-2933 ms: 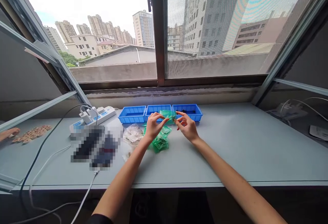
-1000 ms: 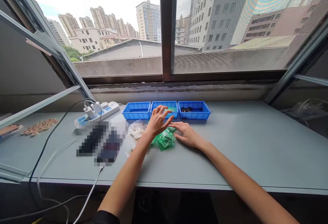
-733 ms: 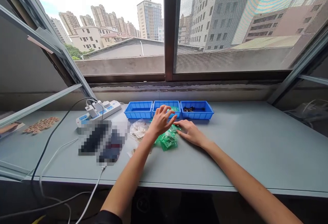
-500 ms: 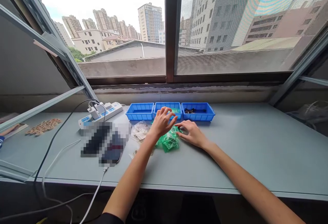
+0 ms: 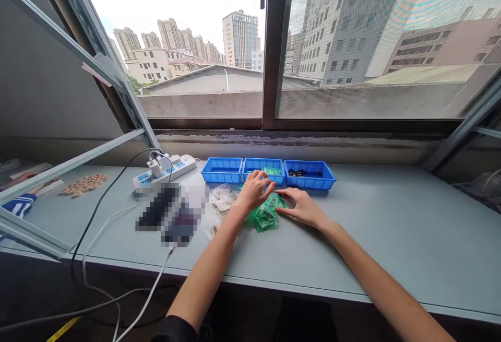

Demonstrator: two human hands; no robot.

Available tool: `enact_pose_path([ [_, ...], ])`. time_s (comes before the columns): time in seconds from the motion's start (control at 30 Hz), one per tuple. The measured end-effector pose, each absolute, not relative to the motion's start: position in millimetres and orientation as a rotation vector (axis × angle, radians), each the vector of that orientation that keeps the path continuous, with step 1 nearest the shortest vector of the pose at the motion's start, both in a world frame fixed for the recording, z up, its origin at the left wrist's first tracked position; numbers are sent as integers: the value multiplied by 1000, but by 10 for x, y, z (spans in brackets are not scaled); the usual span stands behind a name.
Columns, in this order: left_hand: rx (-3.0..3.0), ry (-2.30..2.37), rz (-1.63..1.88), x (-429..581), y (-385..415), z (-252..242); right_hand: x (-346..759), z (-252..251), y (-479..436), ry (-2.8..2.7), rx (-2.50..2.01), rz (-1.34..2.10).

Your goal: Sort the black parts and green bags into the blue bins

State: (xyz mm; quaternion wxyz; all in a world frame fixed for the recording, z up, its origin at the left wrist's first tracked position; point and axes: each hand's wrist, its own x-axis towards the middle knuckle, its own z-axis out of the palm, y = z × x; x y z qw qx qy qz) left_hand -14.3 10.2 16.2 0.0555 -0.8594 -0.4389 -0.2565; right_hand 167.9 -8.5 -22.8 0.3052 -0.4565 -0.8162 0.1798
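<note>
A pile of small green plastic packets lies on the worktop in front of me. Above its far left part is my left hand, its fingers bent and apart, with nothing visible in them. My right hand rests at the pile's right side; thumb and forefinger are spread and their tips touch the packets. Behind my hands stand three blue bins in a row: the left bin shows a bare bottom, the middle bin has green packets in it, and the right bin holds small dark pieces.
Clear plastic bags lie left of the green pile, partly behind my left forearm. Farther left are two blurred phone-like objects, a white power strip with cables, and wooden pieces. Another person's sleeve shows beyond the metal frame.
The whole view has shifted slightly, moving the scene to the right. My left hand's fingers have drawn in a little above the pile. My right hand stays at the packets' right side.
</note>
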Motion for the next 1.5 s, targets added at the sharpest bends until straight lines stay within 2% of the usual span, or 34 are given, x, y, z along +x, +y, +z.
enact_pose_path([
  [0.57, -2649, -1238, -763, -85, 24, 235, 1637, -304, -85, -2152, -1266, 414],
  [0.83, -2585, -1258, -821, -165, 68, 251, 1661, -325, 60, -2029, -1165, 625],
  [1.1, -2610, -1340, -779, -203, 79, 231, 1746, -84, 164, -2078, -1085, 756],
  [1.37, -2656, -1351, -884, -169, 110, 225, 1778, -58, 103, -1609, -1084, 1055],
  [1.5, -2661, -1292, -916, -129, 136, 205, 1769, -9, 42, -1578, -1018, 1070],
])
